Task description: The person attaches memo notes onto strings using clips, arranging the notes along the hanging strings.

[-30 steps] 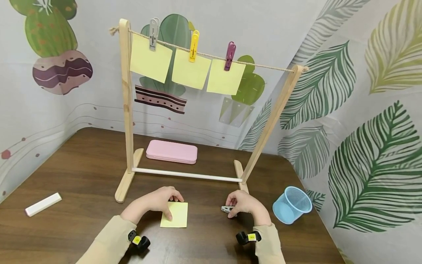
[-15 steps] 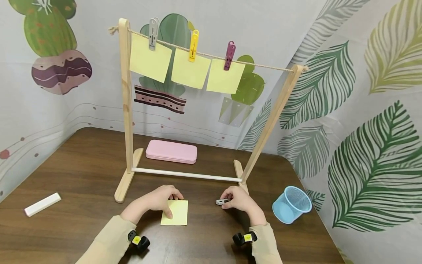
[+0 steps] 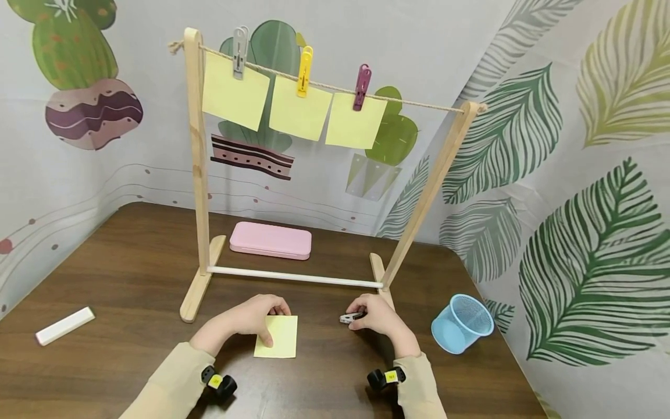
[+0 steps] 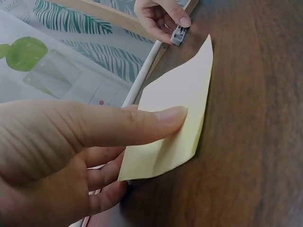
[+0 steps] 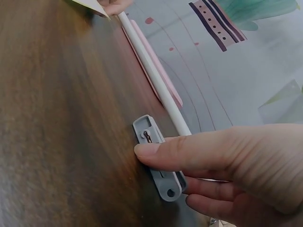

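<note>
A yellow sticky note (image 4: 163, 90) is pinched in my left hand (image 3: 257, 319), the thumb flat on its face and the fingers behind it. In the left wrist view the note bends slightly, one corner pointing up. My right hand (image 3: 378, 317) grips a grey clothespin (image 5: 158, 161) between thumb and fingers, just above the table in front of the rack's right foot. Above both hands, three yellow notes hang from a rope (image 3: 419, 105), held by a grey clothespin (image 3: 240, 53), a yellow clothespin (image 3: 305, 71) and a purple clothespin (image 3: 362, 87).
The rope spans a wooden rack (image 3: 198, 151) with a white crossbar (image 3: 293, 276). Behind the bar lies a pink case (image 3: 270, 240). A blue mesh cup (image 3: 454, 331) stands at the right, and a white bar-shaped object (image 3: 65, 326) lies at the left.
My right hand has moved slightly left and away from me with the grey clothespin. The left hand and its note have barely shifted.
</note>
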Demonstrator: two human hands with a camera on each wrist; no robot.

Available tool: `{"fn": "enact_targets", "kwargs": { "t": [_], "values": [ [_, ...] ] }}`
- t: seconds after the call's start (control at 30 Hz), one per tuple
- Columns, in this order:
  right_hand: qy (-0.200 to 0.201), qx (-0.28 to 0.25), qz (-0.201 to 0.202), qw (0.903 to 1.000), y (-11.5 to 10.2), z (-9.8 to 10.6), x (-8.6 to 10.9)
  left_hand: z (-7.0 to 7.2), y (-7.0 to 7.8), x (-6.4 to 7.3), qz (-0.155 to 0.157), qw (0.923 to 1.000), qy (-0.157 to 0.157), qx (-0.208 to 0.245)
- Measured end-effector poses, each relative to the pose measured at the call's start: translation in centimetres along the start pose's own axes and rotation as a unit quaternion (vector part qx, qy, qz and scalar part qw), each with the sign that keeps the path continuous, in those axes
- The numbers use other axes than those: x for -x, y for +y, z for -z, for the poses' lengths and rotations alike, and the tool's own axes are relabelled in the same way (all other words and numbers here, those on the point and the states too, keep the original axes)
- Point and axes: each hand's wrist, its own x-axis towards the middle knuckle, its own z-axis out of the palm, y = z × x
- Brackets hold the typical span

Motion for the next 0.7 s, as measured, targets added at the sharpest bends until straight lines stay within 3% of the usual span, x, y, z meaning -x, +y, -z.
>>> {"fn": "enact_targets", "kwargs": {
  "t": [0.4, 0.7],
  "values": [
    [-0.023, -0.024, -0.022, 0.9992, 0.5, 1.7, 1.0, 0.1, 0.3, 0.2, 0.016, 0.9996, -0.018, 0.012],
    [-0.036, -0.043, -0.042, 0.9976, 0.4, 1.8, 1.2, 0.2, 0.4, 0.2, 0.022, 0.9996, -0.017, -0.006]
  ]
}}
